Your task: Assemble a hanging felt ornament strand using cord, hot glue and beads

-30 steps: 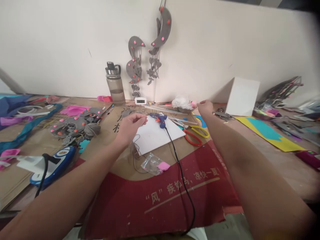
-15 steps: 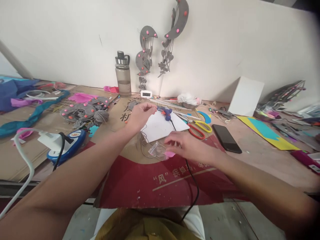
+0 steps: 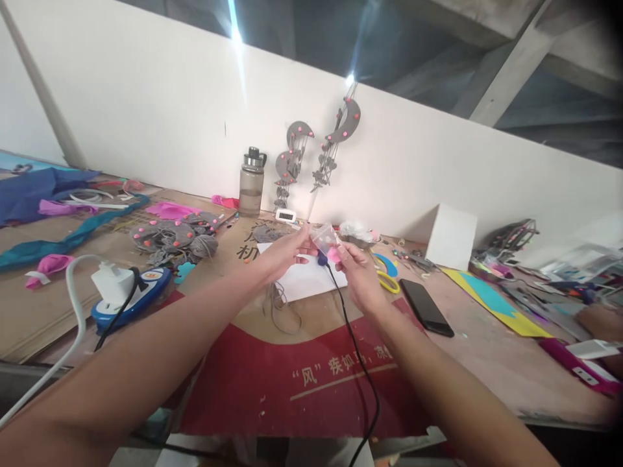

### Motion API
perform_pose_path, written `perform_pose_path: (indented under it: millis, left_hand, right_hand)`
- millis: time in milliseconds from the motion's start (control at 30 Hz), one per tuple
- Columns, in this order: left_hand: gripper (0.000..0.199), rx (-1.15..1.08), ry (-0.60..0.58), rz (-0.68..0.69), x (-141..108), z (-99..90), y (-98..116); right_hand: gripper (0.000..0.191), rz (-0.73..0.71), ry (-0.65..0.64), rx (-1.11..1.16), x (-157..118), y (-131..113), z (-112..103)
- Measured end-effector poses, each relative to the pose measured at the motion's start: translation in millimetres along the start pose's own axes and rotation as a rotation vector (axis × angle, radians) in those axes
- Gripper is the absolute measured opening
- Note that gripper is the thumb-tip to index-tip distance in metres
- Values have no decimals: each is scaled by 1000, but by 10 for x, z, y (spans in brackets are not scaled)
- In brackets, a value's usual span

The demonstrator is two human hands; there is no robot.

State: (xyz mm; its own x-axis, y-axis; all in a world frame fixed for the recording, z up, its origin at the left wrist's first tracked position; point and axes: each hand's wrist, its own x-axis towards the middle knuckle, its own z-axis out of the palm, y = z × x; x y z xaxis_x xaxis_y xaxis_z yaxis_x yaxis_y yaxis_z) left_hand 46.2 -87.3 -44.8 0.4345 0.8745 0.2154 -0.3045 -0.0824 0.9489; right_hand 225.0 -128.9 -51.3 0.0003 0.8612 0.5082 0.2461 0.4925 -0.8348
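Observation:
A small clear zip bag (image 3: 322,237) with something pink in its lower corner is raised in front of me. My right hand (image 3: 359,272) pinches its right side. At the bag's left edge are the closed fingertips of my left hand (image 3: 286,255), which appear to grip it. Below the bag, a white sheet (image 3: 311,283) lies on the cardboard. On it is a blue glue gun (image 3: 322,259), mostly hidden by the bag and hands, with a black cord (image 3: 346,318) running towards me. Grey string (image 3: 285,318) lies loosely at the sheet's left corner.
Yellow-handled scissors (image 3: 388,282) and a black phone (image 3: 426,307) lie to the right. A water bottle (image 3: 251,185) stands by the wall near grey moon hangings (image 3: 346,123). On the left is a blue power strip (image 3: 129,308). Another person's hand (image 3: 601,321) shows at far right.
My right hand has lifted the bag from the cardboard and carried it up and away from me. My left hand has met it at the bag's edge. The view has tilted upward.

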Motion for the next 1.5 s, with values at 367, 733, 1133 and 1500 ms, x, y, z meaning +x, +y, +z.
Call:
perform_pose_path:
  millis: [367, 733, 1133, 1500]
  left_hand:
    - [19, 350, 146, 215, -63, 54, -34]
    - [36, 532, 10, 100, -69, 56, -97]
    - [34, 659, 410, 193, -30, -7, -86]
    - [21, 854, 223, 39, -86, 88, -131]
  right_hand:
    - [40, 194, -66, 221, -22, 167, -29]
    - [28, 267, -228, 22, 32, 115, -118]
    - [27, 274, 53, 184, 158, 233, 146]
    - [32, 195, -65, 204, -138, 358, 404]
